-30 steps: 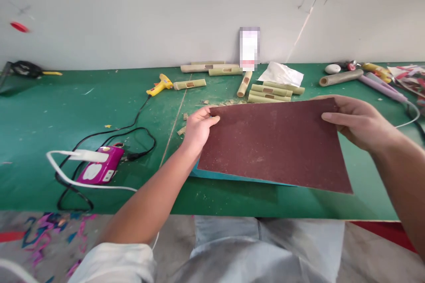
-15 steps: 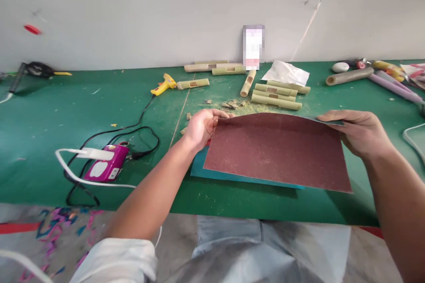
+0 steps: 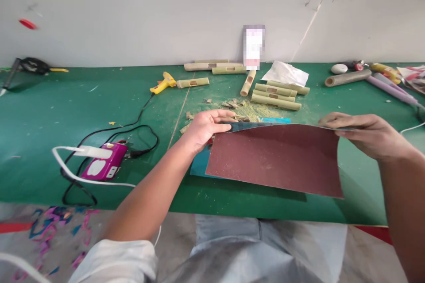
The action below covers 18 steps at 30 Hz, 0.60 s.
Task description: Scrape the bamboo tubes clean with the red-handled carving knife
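Evidently L hand (image 3: 210,130) pinches brown sheet (image 3: 275,157) at its 10 o'clock corner, R hand (image 3: 368,135) grips its 2 o'clock corner; sheet bowed, held over blue sheet (image 3: 201,162). Glue gun (image 3: 163,83) w/ cord at 10 o'clock, bamboo tubes (image 3: 276,99) approx 12.

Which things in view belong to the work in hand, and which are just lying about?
Work in hand:
- brown sheet, held in both the left hand and right hand
- blue sheet partly behind it, probably

Apparently lying about:
- cut bamboo tubes, though possibly related
- yellow glue gun
- magenta socket box
- crumpled white paper
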Available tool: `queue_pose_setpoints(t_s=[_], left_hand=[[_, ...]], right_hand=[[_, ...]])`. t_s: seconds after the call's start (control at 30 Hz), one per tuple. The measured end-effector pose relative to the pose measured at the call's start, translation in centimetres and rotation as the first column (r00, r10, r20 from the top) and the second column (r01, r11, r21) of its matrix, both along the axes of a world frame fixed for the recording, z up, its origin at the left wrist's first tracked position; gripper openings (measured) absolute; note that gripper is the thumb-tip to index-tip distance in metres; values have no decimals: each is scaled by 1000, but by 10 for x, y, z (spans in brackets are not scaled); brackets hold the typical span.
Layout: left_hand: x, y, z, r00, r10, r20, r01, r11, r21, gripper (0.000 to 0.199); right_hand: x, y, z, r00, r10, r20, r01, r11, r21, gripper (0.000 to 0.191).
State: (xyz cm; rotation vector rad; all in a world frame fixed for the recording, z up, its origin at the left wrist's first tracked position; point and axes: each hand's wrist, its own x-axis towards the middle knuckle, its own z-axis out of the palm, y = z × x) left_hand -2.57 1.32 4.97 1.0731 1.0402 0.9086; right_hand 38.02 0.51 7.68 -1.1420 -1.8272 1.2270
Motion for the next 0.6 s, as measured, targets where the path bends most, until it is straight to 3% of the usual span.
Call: queue_pose_setpoints(t_s=[0.03, 0.1, 0.17, 0.23, 0.3, 0.33, 0.47, 0.6], left_hand=[[0, -1, 1, 1000, -2, -12, 2, 1000, 12, 43], [2, -3, 2, 998, -13, -54, 15, 999, 34, 43], [4, -6, 3, 994, -21, -112, 30, 996, 80, 42], [8, -9, 5, 985, -10, -174, 39, 986, 162, 40], [12, -13, 7, 975, 4, -221, 53, 967, 249, 39], [14, -15, 7, 972, 13, -233, 56, 956, 288, 39], [21, -25, 10, 977, 28, -212, 62, 911, 408, 39], [24, -32, 9, 986, -2, -169, 83, 877, 473, 41]], right_hand=[[6, 0, 4, 996, 68, 58, -63, 995, -80, 19], [17, 2, 17, 970, 156, 185, -113, 968, -224, 48], [18, 6, 35, 937, 119, 328, -39, 970, -242, 59], [3, 10, 56, 812, -134, 567, 166, 986, -4, 49], [-27, 15, 74, 653, -311, 690, 173, 949, 265, 46], [-46, 17, 82, 613, -300, 731, 123, 950, 287, 49], [-119, 23, 91, 585, 51, 810, -114, 993, 20, 60], [-151, 24, 79, 555, 356, 752, -284, 931, -231, 55]])
